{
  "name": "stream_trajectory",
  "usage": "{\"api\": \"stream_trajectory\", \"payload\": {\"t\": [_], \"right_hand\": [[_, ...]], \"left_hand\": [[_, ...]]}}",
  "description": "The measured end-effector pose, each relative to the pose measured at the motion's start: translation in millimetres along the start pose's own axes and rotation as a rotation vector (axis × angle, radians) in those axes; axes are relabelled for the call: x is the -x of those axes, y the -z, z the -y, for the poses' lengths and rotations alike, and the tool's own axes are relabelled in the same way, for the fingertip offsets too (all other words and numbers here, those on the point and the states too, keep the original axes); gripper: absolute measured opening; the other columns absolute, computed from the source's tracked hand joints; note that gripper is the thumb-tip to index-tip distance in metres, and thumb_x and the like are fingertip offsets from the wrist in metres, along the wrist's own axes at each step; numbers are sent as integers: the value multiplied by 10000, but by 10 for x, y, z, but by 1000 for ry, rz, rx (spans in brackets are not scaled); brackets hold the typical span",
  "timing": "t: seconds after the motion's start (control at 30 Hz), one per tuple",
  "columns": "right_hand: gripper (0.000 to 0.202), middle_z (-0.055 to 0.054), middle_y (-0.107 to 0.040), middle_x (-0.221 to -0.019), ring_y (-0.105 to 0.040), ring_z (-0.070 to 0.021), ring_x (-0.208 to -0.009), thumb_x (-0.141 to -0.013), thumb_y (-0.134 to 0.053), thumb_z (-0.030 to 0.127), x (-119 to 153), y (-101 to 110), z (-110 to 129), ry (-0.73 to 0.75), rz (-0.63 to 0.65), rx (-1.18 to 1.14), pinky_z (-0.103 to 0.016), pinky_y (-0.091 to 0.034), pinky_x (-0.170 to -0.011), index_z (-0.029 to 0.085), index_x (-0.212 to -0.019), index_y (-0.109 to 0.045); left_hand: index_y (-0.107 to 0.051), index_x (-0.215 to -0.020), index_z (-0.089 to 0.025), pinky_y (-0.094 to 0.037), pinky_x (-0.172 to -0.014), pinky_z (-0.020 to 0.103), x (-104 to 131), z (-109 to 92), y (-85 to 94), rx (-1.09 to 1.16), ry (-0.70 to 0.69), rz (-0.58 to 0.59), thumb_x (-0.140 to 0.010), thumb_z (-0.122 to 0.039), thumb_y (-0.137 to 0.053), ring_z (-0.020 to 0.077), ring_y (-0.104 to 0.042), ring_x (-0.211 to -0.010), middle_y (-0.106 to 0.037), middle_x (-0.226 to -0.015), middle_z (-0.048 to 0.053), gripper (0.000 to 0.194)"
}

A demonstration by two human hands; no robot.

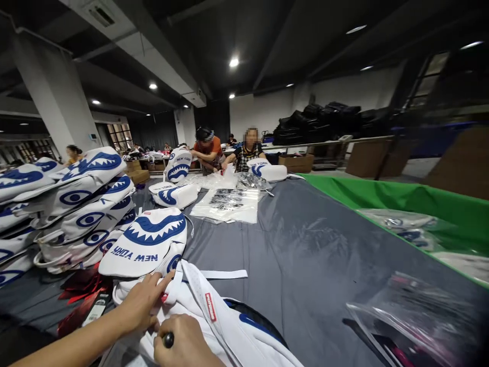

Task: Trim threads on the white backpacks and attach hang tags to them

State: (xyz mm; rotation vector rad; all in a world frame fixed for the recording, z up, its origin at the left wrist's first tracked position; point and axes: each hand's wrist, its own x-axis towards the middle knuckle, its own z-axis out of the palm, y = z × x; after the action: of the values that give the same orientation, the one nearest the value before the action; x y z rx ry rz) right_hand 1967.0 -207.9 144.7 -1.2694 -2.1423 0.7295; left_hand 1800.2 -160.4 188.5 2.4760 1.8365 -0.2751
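Note:
A white backpack (244,336) with straps and a red label lies at the bottom centre, under both hands. My left hand (143,300) rests at its top edge near the strap, fingers bent around something red, partly hidden. Just right of it, my right hand (183,339) is closed around a dark, round-ended handle (168,339); the rest of that tool is hidden. Directly beyond lies another white backpack (153,239) with a blue toothed mouth and "NEW YORK" print. Red tags (78,306) lie left of my left hand.
Stacked white backpacks (87,204) fill the left. Clear bags (229,204) lie mid-table on the grey cloth (305,255). Two people work at the far end. At right are a green-edged bin (382,196) with bagged items and a plastic bag (412,326).

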Motion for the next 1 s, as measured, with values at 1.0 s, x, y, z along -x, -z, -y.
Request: {"api": "stream_trajectory", "payload": {"t": [1.0], "right_hand": [[80, -85, -676, -909, -655, -230, -880, -828, -587, 210, 439, 325, 172, 10, 98, 60, -292, -414, -736, 183, -825, -663]], "left_hand": [[-112, -1600, -331, -444, -1009, 515, 220, -437, 315, -151, -22, 18, -635, -69, -668, 386, -377, -1369, -290, -1605, 145, 1144]]}}
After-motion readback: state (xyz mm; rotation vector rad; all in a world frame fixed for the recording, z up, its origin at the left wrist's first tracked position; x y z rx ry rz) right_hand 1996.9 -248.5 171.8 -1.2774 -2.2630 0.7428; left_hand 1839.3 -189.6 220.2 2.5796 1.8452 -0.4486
